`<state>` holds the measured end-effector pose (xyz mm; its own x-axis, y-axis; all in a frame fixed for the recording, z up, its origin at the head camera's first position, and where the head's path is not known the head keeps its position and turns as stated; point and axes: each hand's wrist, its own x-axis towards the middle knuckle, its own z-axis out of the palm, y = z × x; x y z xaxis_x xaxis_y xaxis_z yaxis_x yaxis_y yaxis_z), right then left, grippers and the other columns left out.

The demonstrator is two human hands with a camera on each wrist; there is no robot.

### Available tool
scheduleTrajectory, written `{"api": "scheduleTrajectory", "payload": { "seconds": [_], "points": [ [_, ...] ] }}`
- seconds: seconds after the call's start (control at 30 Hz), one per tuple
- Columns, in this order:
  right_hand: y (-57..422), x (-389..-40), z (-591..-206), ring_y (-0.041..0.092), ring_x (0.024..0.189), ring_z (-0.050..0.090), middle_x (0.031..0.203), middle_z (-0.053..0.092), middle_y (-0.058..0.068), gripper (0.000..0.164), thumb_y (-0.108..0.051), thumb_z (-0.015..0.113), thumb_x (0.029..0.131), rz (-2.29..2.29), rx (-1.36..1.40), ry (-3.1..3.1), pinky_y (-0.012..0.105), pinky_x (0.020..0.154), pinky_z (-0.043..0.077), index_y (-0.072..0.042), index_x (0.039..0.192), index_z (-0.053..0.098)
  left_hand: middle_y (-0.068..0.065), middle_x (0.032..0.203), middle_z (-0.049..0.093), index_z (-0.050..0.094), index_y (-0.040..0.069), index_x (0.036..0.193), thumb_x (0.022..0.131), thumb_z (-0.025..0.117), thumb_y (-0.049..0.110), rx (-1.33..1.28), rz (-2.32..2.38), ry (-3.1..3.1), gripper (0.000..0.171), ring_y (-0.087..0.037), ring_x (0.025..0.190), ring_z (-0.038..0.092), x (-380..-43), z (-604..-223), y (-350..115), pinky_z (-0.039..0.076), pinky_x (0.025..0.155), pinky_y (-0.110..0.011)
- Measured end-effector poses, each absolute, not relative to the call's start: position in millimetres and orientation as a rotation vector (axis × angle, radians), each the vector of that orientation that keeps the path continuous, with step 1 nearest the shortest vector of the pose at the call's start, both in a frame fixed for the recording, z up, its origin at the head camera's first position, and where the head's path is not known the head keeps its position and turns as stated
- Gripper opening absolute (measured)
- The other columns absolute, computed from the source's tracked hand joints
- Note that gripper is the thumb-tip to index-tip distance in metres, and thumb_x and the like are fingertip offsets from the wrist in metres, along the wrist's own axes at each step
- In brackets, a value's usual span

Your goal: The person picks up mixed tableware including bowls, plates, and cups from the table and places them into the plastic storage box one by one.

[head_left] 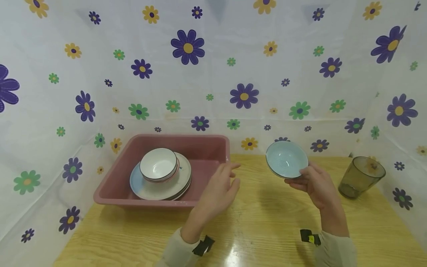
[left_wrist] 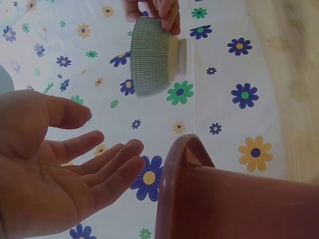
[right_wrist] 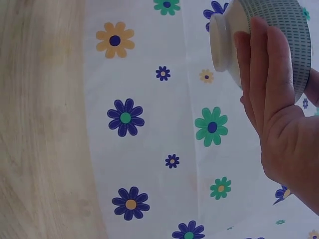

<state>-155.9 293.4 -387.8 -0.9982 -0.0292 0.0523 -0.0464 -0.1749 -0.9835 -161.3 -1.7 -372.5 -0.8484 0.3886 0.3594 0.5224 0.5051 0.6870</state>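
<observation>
A light blue bowl [head_left: 287, 159] is held up over the table by my right hand [head_left: 315, 185], thumb at its rim and fingers beneath. In the right wrist view the bowl's patterned outside [right_wrist: 279, 25] and pale foot face the fingers. My left hand [head_left: 218, 189] is beside the right wall of a pink basin [head_left: 180, 139], fingers spread loosely with nothing in them. Inside the basin, a white bowl [head_left: 158, 163] with a dark rim tops a small stack of bowls. That stack sits on several plates [head_left: 185, 170], with a light blue one [head_left: 135, 178] showing at the left.
A tinted brown glass [head_left: 361, 176] stands on the wooden table [head_left: 267, 226] to the right of my right hand. White cloth [head_left: 213, 74] printed with flowers hangs behind the table and along both sides.
</observation>
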Motion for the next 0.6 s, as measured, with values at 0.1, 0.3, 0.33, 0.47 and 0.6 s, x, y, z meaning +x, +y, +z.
{"api": "scheduleTrajectory", "payload": {
  "seconds": [0.1, 0.3, 0.33, 0.47, 0.6],
  "points": [
    [292.6, -152.4, -384.2, 0.021, 0.080, 0.075, 0.103, 0.072, -0.001, 0.058, 0.001, 0.036, 0.098, 2.371, 0.127, -2.044, 0.030, 0.072, 0.060, 0.011, 0.152, 0.019, -0.010, 0.137, 0.054, 0.051, 0.007, 0.139, 0.099, 0.052, 0.014, -0.792, -1.276, -2.591, 0.040, -0.023, 0.112, 0.060, -161.6, -373.1, 1.2, 0.053, 0.087, -0.038],
    [291.5, -147.6, -377.5, 0.021, 0.078, 0.074, 0.105, 0.071, -0.002, 0.059, 0.002, 0.036, 0.096, 2.333, 0.181, -2.123, 0.032, 0.070, 0.060, 0.010, 0.152, 0.021, -0.009, 0.139, 0.052, 0.049, 0.006, 0.140, 0.101, 0.050, 0.016, -0.824, -1.304, -2.611, 0.040, -0.020, 0.111, 0.060, -160.7, -375.7, 4.1, 0.055, 0.088, -0.034],
    [291.1, -147.0, -376.3, 0.021, 0.078, 0.074, 0.105, 0.071, -0.002, 0.060, 0.002, 0.036, 0.095, 2.326, 0.186, -2.135, 0.032, 0.070, 0.060, 0.010, 0.153, 0.021, -0.010, 0.139, 0.052, 0.048, 0.006, 0.141, 0.102, 0.050, 0.016, -0.831, -1.301, -2.614, 0.040, -0.020, 0.111, 0.060, -160.3, -376.2, 4.3, 0.055, 0.087, -0.034],
    [290.3, -144.7, -373.5, 0.023, 0.076, 0.074, 0.106, 0.071, -0.004, 0.059, 0.003, 0.037, 0.095, 2.297, 0.216, -2.167, 0.035, 0.068, 0.061, 0.010, 0.152, 0.023, -0.012, 0.139, 0.052, 0.047, 0.005, 0.141, 0.102, 0.049, 0.016, -0.858, -1.303, -2.607, 0.041, -0.021, 0.108, 0.061, -159.2, -377.0, 4.8, 0.055, 0.086, -0.034],
    [291.1, -142.0, -373.4, 0.028, 0.074, 0.074, 0.108, 0.071, -0.002, 0.056, 0.006, 0.038, 0.094, 2.271, 0.297, -2.173, 0.038, 0.066, 0.061, 0.012, 0.149, 0.030, -0.012, 0.140, 0.052, 0.045, 0.004, 0.142, 0.103, 0.048, 0.017, -0.882, -1.354, -2.602, 0.041, -0.021, 0.107, 0.061, -157.3, -376.7, 5.2, 0.055, 0.087, -0.034]
  ]
}}
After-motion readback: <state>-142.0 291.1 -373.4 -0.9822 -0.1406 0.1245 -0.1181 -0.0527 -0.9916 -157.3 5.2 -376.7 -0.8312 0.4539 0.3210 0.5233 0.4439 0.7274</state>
